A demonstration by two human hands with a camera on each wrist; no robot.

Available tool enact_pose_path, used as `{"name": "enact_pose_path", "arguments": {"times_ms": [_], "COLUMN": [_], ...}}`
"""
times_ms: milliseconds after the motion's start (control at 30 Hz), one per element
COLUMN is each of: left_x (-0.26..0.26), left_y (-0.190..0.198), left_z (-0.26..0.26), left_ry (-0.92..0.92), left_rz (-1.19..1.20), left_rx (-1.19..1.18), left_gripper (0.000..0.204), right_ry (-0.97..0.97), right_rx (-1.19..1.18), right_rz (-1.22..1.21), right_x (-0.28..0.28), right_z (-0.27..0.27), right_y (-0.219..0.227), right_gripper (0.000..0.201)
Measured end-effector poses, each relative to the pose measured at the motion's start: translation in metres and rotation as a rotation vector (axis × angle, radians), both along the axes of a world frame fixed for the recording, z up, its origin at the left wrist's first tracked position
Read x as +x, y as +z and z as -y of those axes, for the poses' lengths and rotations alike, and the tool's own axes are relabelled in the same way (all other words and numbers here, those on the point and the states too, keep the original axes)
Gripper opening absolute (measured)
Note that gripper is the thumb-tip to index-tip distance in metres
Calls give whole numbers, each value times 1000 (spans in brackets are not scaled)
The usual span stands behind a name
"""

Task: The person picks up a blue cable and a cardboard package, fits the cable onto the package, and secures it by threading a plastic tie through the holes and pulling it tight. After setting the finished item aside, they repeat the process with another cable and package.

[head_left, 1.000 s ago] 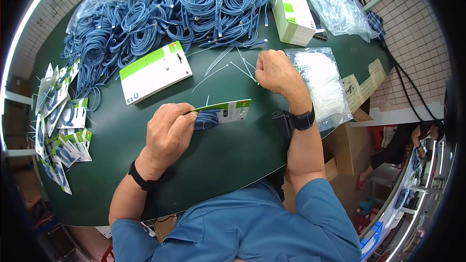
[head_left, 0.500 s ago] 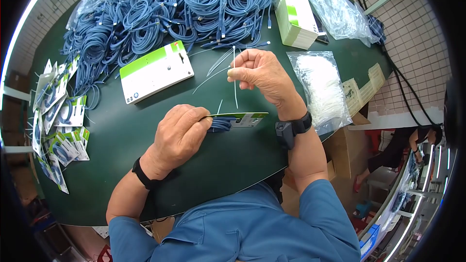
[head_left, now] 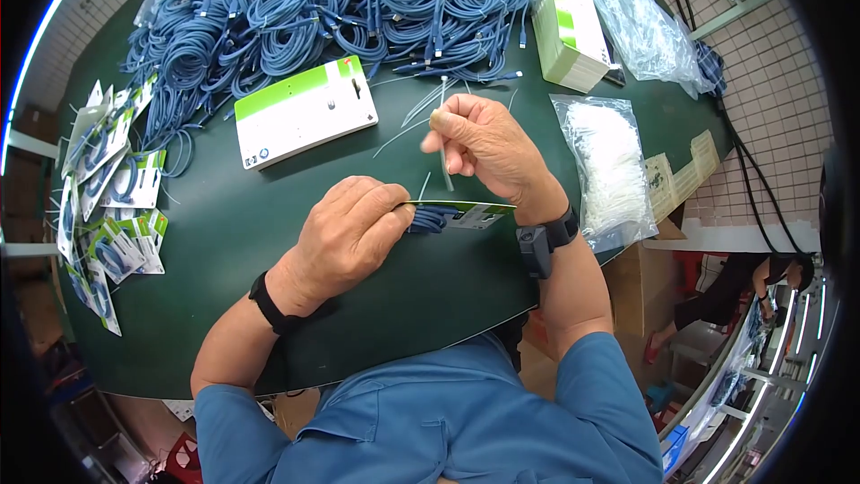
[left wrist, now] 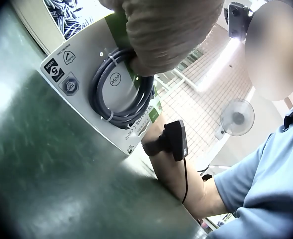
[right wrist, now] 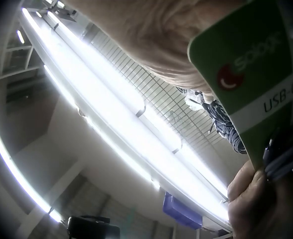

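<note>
My left hand (head_left: pixel 345 235) grips a green-and-white packaging card (head_left: pixel 490 213) by one end, above the dark green table. On the card's near side sits a coiled blue USB-C cable (head_left: pixel 432 219); in the left wrist view the coil (left wrist: pixel 97 94) shows pale ties around it. A thin tie end (head_left: pixel 425 185) sticks up from the card beside the left fingertips. Just beyond the card, my right hand (head_left: pixel 491 145) pinches a white cable tie (head_left: pixel 449 176) between thumb and forefinger, its length hanging down. In the right wrist view the card's green face (right wrist: pixel 246 59) overlaps the right palm.
Coiled blue cables (head_left: pixel 287 22) are heaped along the back. A stack of cards (head_left: pixel 305 125) lies before them; another (head_left: pixel 578 40) stands at back right. A bag of cable ties (head_left: pixel 609 170) lies right, loose ties (head_left: pixel 400 136) mid-table. Carded cables (head_left: pixel 134 184) pile up left.
My right hand has picked up a cable tie from the table and brought it back toward the card. The left hand has shifted right with the card and cable.
</note>
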State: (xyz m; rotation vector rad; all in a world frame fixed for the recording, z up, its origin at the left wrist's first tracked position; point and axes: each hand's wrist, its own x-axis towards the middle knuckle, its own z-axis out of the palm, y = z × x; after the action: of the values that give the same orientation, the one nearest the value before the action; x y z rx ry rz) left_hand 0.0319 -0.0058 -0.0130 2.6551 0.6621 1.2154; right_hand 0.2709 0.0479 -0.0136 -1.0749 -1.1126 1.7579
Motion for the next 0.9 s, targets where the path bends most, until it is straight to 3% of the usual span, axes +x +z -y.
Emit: {"name": "enact_pose_path", "arguments": {"times_ms": [100,200,367,600,733,900], "left_x": [0,0,-1,-3,-3,1], "left_y": [-1,0,1,-2,-4,-9], "left_z": [-1,-1,0,-4,-5,-8], "left_ry": [2,4,7,8,0,18], "left_rz": [11,5,10,7,5,37], "left_rx": [0,10,17,17,10,47], "left_gripper": [26,26,26,26,27,20], "right_ry": [-22,-89,-113,-69,-103,-69], "right_rx": [15,211,267,262,55,14], "right_rz": [40,381,479,255,48,-74], "right_x": [-1,-4,-3,3,1,-3], "right_z": [-2,-4,-6,-8,-4,-4], "right_y": [-7,-14,-14,-20,-13,-25], "right_gripper": [19,20,20,19,19,20]}}
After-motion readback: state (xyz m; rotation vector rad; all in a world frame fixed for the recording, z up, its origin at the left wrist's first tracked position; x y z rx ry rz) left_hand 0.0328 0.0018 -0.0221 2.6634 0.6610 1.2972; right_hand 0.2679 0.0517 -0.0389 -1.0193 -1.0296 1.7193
